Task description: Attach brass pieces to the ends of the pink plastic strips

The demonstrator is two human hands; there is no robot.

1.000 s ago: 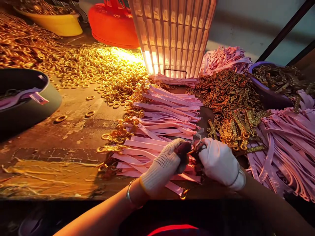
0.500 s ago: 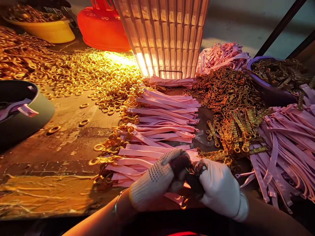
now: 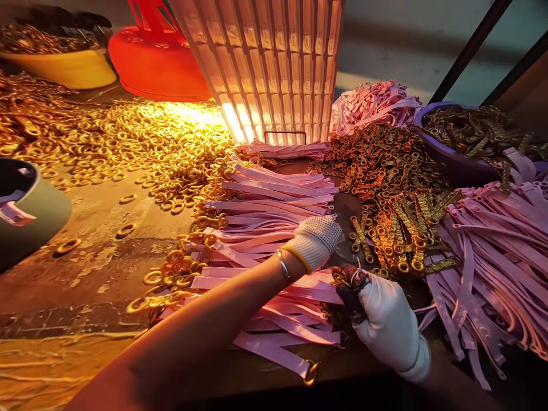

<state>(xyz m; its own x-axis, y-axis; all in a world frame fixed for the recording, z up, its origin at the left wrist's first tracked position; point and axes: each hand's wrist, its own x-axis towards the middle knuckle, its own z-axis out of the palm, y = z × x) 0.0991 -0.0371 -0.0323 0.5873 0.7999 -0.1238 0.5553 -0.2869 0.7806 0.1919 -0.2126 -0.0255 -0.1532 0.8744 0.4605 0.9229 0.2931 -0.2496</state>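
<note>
My left hand (image 3: 317, 242), in a white knit glove with dotted grip, reaches over the right ends of the pink straps (image 3: 278, 200). Its fingers point away and down and are mostly hidden. Closer to me, my right hand (image 3: 381, 311) wears a white glove with dark finger coverings. Its thumb and fingers are pinched together on a small gold metal piece (image 3: 337, 275), partly hidden by the fingertips. Below it lie more pink straps, one with a gold ring (image 3: 311, 374) at its end.
Loose gold rings (image 3: 171, 154) spread across the left and back. Gold links (image 3: 406, 228) and a purple basin (image 3: 445, 137) lie right, beside piled pink straps (image 3: 492, 268). Behind stand a red lamp shade (image 3: 158, 63) and ribbed panel (image 3: 274, 68). A grey-green bowl (image 3: 47, 211) is left.
My left hand has parted from the right and moved forward onto the strap ends. My right hand stays pinched near the same place. The view has shifted slightly right.
</note>
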